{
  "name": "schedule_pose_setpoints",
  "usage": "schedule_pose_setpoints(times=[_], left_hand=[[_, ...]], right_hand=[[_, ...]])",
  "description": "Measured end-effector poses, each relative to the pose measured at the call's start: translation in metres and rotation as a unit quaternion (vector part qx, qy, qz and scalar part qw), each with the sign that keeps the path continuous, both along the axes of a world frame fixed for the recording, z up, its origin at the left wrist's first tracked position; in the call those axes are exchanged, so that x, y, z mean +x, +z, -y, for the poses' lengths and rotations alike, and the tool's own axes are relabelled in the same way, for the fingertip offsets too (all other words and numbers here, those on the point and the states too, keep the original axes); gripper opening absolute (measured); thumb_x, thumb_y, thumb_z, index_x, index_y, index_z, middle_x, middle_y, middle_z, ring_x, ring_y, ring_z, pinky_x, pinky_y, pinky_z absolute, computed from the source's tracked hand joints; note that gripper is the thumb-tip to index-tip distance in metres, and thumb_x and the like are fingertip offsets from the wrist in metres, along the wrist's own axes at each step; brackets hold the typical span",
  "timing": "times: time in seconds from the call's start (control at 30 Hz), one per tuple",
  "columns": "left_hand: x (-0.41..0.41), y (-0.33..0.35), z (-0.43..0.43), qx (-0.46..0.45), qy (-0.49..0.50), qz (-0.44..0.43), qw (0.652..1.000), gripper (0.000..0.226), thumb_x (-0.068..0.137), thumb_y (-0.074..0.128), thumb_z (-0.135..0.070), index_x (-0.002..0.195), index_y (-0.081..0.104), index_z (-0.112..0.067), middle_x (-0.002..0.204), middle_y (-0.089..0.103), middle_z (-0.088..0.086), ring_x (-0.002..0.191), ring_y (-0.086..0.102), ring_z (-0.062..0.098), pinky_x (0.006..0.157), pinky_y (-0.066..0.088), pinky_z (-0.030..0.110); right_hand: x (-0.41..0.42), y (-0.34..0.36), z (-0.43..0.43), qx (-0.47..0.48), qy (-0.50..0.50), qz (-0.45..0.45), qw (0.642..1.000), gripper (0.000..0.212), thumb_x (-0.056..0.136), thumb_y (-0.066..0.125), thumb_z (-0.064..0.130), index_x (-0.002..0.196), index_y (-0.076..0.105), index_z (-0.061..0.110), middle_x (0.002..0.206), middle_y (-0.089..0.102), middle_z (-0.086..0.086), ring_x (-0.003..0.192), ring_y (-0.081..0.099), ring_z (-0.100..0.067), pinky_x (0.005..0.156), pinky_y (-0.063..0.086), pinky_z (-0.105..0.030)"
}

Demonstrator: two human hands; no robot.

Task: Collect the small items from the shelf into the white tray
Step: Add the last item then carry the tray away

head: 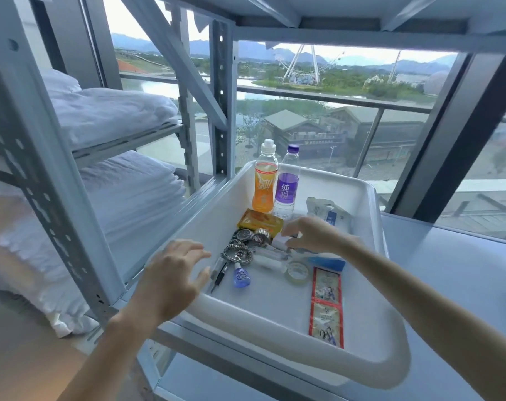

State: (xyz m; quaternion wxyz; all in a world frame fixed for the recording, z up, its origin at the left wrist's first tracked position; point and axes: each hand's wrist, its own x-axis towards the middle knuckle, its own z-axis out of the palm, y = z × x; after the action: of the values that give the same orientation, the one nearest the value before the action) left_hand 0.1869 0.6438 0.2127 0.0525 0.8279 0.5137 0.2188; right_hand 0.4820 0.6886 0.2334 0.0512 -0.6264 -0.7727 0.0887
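The white tray (278, 325) sits on the grey shelf (448, 285). Inside stand an orange drink bottle (265, 180) and a purple-labelled water bottle (287, 183). Around them lie a yellow packet (259, 222), a watch (244, 235), a chain bracelet (236, 254), a small blue bottle (241, 276), a pen (219, 277), a tape roll (297, 272), red sachets (327, 306) and a white pouch (327, 211). My left hand (171, 280) hovers over the tray's left rim with fingers spread, holding nothing. My right hand (312, 235) reaches over the tray's middle, fingers loosely bent above small clear tubes (270, 257).
Folded white bedding (107, 117) fills the grey metal racks on the left. A rack upright (223, 105) stands just behind the tray. Beyond is a large window with a railing. The shelf surface runs on to the right of the tray.
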Motion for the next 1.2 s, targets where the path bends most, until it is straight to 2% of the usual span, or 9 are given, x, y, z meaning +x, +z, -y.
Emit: schedule_pose_setpoints(times=[0.1,0.23,0.33,0.43,0.6,0.8,1.0,1.1,1.2], left_hand=[[-0.001,0.004,-0.043,0.026,0.065,-0.037,0.997,0.051,0.086,0.056,-0.033,0.134,0.048,-0.019,0.142,0.043,0.002,0.132,0.033,0.023,0.106,0.03,0.038],[0.011,0.003,-0.086,-0.128,0.091,-0.048,0.987,0.071,0.086,0.057,-0.029,0.147,0.021,-0.016,0.15,0.028,0.009,0.132,0.037,0.029,0.107,0.034,0.042],[0.018,0.001,-0.091,-0.147,0.092,-0.062,0.983,0.077,0.085,0.056,-0.032,0.148,0.014,-0.016,0.147,0.034,0.012,0.128,0.043,0.032,0.104,0.038,0.041],[0.025,0.0,-0.079,-0.112,0.098,-0.106,0.983,0.083,0.083,0.056,-0.034,0.149,0.009,-0.016,0.145,0.035,0.012,0.121,0.048,0.036,0.099,0.04,0.04],[0.035,-0.005,-0.055,-0.107,0.096,-0.129,0.981,0.088,0.083,0.058,-0.04,0.148,0.006,-0.013,0.147,0.028,0.016,0.124,0.045,0.036,0.1,0.037,0.039],[0.051,-0.001,-0.056,-0.13,0.084,-0.139,0.978,0.071,0.086,0.057,-0.036,0.137,0.018,-0.007,0.138,0.032,0.017,0.116,0.05,0.037,0.094,0.041,0.042],[0.076,0.009,-0.074,-0.123,0.042,-0.14,0.982,0.078,0.088,0.054,-0.029,0.148,0.005,-0.022,0.147,0.023,0.016,0.119,0.048,0.037,0.094,0.043,0.042],[0.086,0.012,-0.074,-0.096,0.062,-0.153,0.982,0.075,0.088,0.053,-0.026,0.148,0.008,-0.023,0.142,0.032,0.019,0.117,0.05,0.037,0.091,0.044,0.04],[0.089,0.009,-0.068,-0.082,0.066,-0.156,0.982,0.076,0.088,0.054,-0.026,0.149,0.009,-0.022,0.133,0.045,0.018,0.114,0.052,0.035,0.09,0.045,0.039]], right_hand=[[0.043,0.005,0.019,0.088,-0.154,0.093,0.98,0.04,0.086,0.062,0.033,0.123,0.057,0.018,0.127,0.054,-0.009,0.118,0.047,-0.029,0.089,0.046,-0.041],[0.071,-0.006,0.037,0.002,-0.313,0.115,0.943,0.069,0.086,0.061,0.04,0.139,0.03,0.009,0.147,0.021,-0.023,0.133,0.023,-0.043,0.103,0.037,-0.05],[0.08,-0.014,0.041,0.007,-0.362,0.078,0.929,0.074,0.09,0.058,0.024,0.147,0.013,0.007,0.15,0.014,-0.028,0.131,0.031,-0.045,0.101,0.04,-0.046],[0.084,-0.012,0.043,0.023,-0.399,0.075,0.914,0.072,0.092,0.045,0.006,0.149,0.001,0.005,0.145,0.022,-0.028,0.124,0.044,-0.041,0.095,0.045,-0.043],[0.097,-0.008,0.059,0.015,-0.414,0.073,0.907,0.073,0.091,0.05,0.01,0.148,0.005,0.001,0.14,0.03,-0.026,0.119,0.05,-0.038,0.09,0.048,-0.04],[0.101,-0.005,0.084,0.022,-0.388,0.094,0.917,0.068,0.09,0.048,0.011,0.147,0.012,0.002,0.133,0.04,-0.025,0.113,0.054,-0.038,0.087,0.048,-0.037],[0.099,-0.004,0.113,0.024,-0.395,0.102,0.913,0.071,0.089,0.052,0.018,0.147,0.013,0.006,0.129,0.043,-0.021,0.108,0.057,-0.036,0.079,0.049,-0.036],[0.102,-0.003,0.129,0.041,-0.408,0.078,0.909,0.066,0.087,0.056,0.019,0.143,0.023,0.007,0.12,0.05,-0.019,0.098,0.059,-0.035,0.073,0.048,-0.035],[0.106,0.001,0.145,0.063,-0.44,0.001,0.896,0.046,0.084,0.059,0.018,0.124,0.04,0.007,0.105,0.059,-0.015,0.08,0.053,-0.029,0.065,0.042,-0.031]])
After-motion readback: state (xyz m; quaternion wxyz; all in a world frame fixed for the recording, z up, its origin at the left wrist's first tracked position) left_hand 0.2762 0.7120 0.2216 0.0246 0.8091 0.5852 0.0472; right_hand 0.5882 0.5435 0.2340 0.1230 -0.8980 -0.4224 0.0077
